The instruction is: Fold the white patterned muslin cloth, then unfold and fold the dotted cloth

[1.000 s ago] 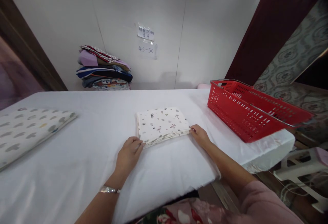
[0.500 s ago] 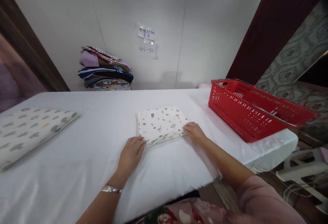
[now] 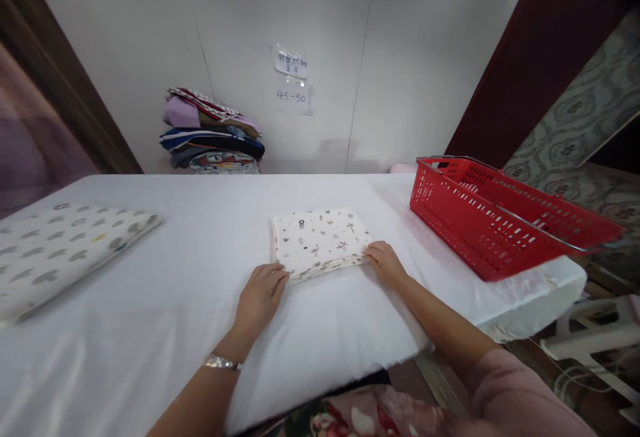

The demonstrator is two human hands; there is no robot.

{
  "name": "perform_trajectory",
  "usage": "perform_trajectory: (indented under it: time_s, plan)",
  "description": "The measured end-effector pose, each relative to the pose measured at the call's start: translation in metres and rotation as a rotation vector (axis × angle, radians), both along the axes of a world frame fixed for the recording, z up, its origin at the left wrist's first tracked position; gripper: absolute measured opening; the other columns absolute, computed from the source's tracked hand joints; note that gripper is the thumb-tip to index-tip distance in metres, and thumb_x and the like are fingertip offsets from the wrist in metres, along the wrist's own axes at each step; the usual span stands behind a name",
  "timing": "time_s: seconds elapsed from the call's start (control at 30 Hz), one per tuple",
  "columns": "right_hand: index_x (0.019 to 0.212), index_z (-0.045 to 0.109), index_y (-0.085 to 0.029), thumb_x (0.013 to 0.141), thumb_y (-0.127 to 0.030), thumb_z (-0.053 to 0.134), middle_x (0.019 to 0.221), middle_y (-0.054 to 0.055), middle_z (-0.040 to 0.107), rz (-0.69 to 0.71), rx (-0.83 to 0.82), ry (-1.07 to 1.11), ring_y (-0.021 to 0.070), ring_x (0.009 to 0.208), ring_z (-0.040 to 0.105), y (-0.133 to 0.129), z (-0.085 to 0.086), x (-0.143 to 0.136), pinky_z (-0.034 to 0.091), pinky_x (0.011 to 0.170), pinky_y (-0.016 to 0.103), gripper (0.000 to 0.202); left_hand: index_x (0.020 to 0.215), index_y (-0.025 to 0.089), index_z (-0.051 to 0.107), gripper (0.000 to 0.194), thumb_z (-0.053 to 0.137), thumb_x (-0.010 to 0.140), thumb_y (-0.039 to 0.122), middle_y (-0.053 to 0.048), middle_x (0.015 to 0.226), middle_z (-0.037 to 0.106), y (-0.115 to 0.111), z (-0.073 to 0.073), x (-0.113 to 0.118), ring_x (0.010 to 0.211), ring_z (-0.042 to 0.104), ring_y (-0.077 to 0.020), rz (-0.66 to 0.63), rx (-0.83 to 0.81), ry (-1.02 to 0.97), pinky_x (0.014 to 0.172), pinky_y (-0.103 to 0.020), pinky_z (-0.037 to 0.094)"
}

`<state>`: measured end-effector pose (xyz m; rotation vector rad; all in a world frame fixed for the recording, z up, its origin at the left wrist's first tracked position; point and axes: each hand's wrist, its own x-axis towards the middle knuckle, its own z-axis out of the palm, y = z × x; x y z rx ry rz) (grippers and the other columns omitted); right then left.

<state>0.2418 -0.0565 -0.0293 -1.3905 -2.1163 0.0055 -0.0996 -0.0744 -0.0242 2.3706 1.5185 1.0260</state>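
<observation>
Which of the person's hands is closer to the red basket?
The right hand: it touches the folded cloth's near right corner, just left of the red basket. The left hand is farther, at the near left corner.

Apparently a makeshift workroom: handwritten paper notes (image 3: pixel 291 65) taped on the wall (image 3: pixel 410 57) behind the cloth-covered table (image 3: pixel 215 223), folded textiles (image 3: pixel 215 137) stacked beyond it, patterned wallpaper (image 3: pixel 563 117) and a plastic stool (image 3: pixel 575 349) to its right.

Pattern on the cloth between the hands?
White cloth with small scattered motifs, including palm-like trees; head view.
</observation>
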Motion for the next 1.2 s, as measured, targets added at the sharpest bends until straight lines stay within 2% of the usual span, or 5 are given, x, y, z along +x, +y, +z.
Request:
perform_trajectory:
  time_s: [0.53, 0.77, 0.97, 1.07, 1.2]
  plan:
    - [0.110, 0.060, -0.020, 0.088, -0.030, 0.043, 0.110, 0.008, 0.061, 0.120, 0.005, -0.074, 0.0220, 0.102, 0.053, 0.004, 0.025, -0.035, 0.040, 0.090, 0.039, 0.029, 0.084, 0.022, 0.063, 0.014, 0.049, 0.083, 0.021, -0.005, 0.098, 0.060, -0.004, 0.002, 0.003, 0.099, 0.052, -0.0195, -0.016, 0.074, 0.050, 0.084, -0.035, 0.048]
    - [0.137, 0.037, -0.023, 0.088, -0.029, 0.043, 0.139, 0.007, 0.041, 0.258, -0.073, -0.194, 0.0232, 0.129, 0.035, -0.008, -0.005, -0.061, 0.030, 0.105, 0.046, 0.049, 0.086, 0.023, 0.065, 0.017, 0.049, 0.085, 0.023, -0.005, 0.094, 0.060, -0.011, 0.004, -0.001, 0.093, 0.053, -0.0186, 0.003, 0.055, 0.025, 0.079, -0.035, 0.048]
    - [0.140, 0.029, -0.026, 0.089, -0.029, 0.041, 0.143, 0.005, 0.034, 0.270, -0.068, -0.208, 0.0223, 0.132, 0.030, -0.012, -0.017, -0.056, 0.028, 0.107, 0.048, 0.053, 0.068, 0.020, 0.063, 0.031, 0.043, 0.088, 0.033, -0.004, 0.078, 0.060, -0.001, 0.031, 0.014, 0.083, 0.054, -0.0186, 0.035, 0.008, 0.090, 0.074, -0.037, 0.045]
    - [0.140, 0.029, -0.027, 0.089, -0.029, 0.042, 0.142, 0.005, 0.034, 0.271, -0.054, -0.197, 0.0225, 0.131, 0.030, -0.010, -0.019, -0.056, 0.028, 0.107, 0.048, 0.053, 0.086, 0.021, 0.064, 0.022, 0.045, 0.087, 0.032, -0.006, 0.100, 0.062, 0.011, 0.037, 0.029, 0.100, 0.053, -0.0206, -0.015, 0.060, 0.124, 0.086, -0.039, 0.043]
    - [0.140, 0.028, -0.028, 0.088, -0.029, 0.042, 0.143, 0.004, 0.032, 0.264, -0.104, -0.206, 0.0229, 0.132, 0.028, -0.013, -0.018, -0.054, 0.027, 0.108, 0.049, 0.054, 0.114, 0.019, 0.056, 0.037, 0.048, 0.085, 0.041, -0.010, 0.131, 0.048, 0.021, 0.016, 0.040, 0.124, 0.038, -0.0269, -0.038, 0.034, 0.250, 0.102, -0.046, 0.032]
